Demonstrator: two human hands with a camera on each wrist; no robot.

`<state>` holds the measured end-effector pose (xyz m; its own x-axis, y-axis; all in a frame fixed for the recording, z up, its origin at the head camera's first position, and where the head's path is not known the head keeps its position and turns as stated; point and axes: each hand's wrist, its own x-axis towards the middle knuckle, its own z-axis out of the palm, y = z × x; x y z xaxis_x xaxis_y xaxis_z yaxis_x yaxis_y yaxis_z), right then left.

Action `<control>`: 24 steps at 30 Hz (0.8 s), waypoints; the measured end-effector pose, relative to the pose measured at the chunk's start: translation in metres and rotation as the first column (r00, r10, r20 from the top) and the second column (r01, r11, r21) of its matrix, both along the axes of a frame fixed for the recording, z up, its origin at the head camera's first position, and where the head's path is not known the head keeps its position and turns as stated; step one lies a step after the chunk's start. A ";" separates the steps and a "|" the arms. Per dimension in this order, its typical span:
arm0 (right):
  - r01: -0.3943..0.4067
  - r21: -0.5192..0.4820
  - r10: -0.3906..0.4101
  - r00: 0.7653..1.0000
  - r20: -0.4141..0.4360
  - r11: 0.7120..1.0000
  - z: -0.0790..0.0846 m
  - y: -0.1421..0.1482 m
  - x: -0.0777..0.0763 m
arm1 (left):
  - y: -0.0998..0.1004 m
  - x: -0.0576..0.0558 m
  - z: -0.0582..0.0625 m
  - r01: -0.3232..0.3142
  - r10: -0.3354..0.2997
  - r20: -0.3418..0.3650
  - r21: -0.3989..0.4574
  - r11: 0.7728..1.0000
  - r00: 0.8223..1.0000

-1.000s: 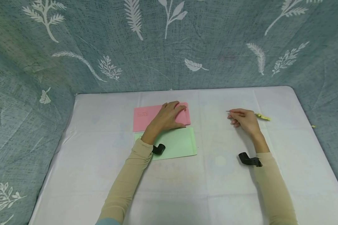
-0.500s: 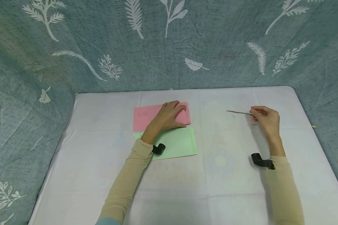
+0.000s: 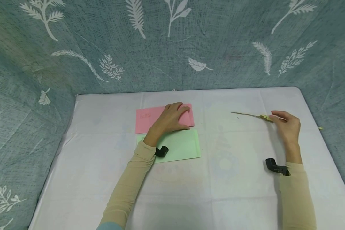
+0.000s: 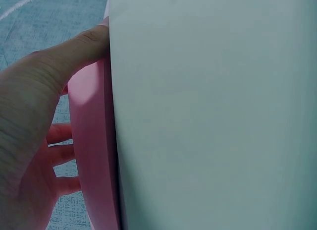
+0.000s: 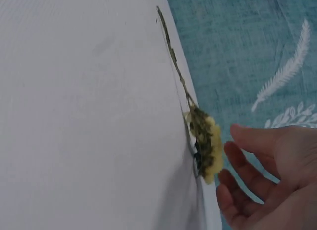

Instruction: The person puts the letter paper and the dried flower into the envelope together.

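Observation:
My left hand point(image 3: 172, 119) spans the pink envelope point(image 3: 148, 119), fingers at its far edge and thumb along its near edge, beside the green envelope point(image 3: 178, 145). In the left wrist view the pink envelope point(image 4: 91, 121) stands between thumb and fingers, whose tips are hidden behind it; the green envelope point(image 4: 208, 111) fills the right side. A dried yellow flower point(image 5: 208, 145) with a long thin brown stem lies on the table's right side. Close by its head is my right hand point(image 3: 287, 126), fingers loosely bent; the right wrist view shows a small gap between them.
A white cloth covers the table point(image 3: 97, 166). Behind and at the sides hangs a teal curtain point(image 3: 161, 57) with white leaf prints. A small yellow bit point(image 3: 320, 128) lies at the right edge. Tiny dark specks lie below the flower's stem.
My right hand has moved right along the flower, from the stem's tip to beyond its head, no longer pinching the stem. The left hand and both envelopes stay put.

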<state>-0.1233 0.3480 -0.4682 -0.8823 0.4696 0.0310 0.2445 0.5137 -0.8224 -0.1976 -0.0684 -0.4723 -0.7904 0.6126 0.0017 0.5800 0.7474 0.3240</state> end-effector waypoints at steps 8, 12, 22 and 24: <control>-0.121 0.063 0.110 0.982 0.152 0.991 -0.003 0.009 0.004 | 0.000 -0.001 0.000 0.000 0.000 0.001 0.000 1.000 1.000; -0.160 0.052 0.149 0.973 0.178 0.986 -0.002 0.009 0.006 | 0.000 -0.002 0.001 -0.003 0.003 0.008 0.006 1.000 1.000; -0.222 0.117 0.198 0.962 0.187 0.968 -0.005 0.009 0.007 | 0.000 -0.002 0.003 -0.004 0.004 0.013 0.003 1.000 1.000; -0.222 0.132 0.200 0.967 0.160 0.966 -0.007 0.009 0.007 | 0.000 -0.002 0.003 -0.005 0.005 0.019 0.006 1.000 1.000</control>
<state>-0.1165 0.3566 -0.4748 -0.9611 0.2718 -0.0486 0.2274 0.6793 -0.6977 -0.1999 -0.0681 -0.4690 -0.7933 0.6088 -0.0097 0.5701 0.7482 0.3395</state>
